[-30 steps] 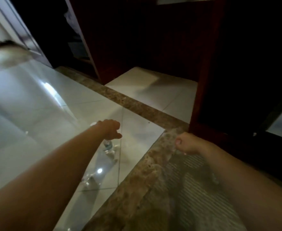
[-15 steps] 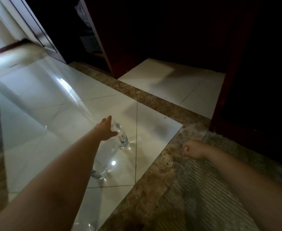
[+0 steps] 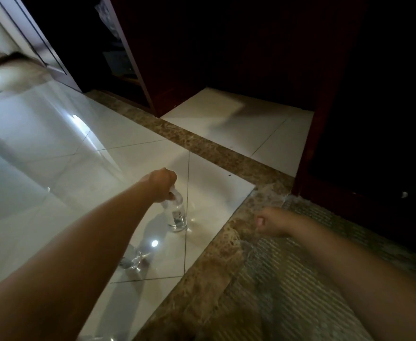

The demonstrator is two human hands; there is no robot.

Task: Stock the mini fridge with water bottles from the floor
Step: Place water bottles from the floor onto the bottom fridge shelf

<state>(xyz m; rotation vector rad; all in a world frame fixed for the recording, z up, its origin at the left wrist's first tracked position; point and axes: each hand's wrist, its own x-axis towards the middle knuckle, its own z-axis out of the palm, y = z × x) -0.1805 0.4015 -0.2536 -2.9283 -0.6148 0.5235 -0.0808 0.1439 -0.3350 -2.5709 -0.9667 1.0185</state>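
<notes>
While my left hand (image 3: 161,179) curls round the neck of the upright water bottle (image 3: 177,216), my empty right hand (image 3: 273,221) hangs fisted, well apart to its right.

free: open floor tiles (image 3: 54,148) left of and beyond the bottle (image 3: 177,216) | free: tiled recess (image 3: 236,124) between dark wood panels | block: left panel (image 3: 138,70) and right post (image 3: 310,143) flank the recess | block: second bottle (image 3: 133,260) close by, partly under left forearm | block: left hand (image 3: 161,179) covers bottle top | flat: rug (image 3: 288,279) at right
</notes>
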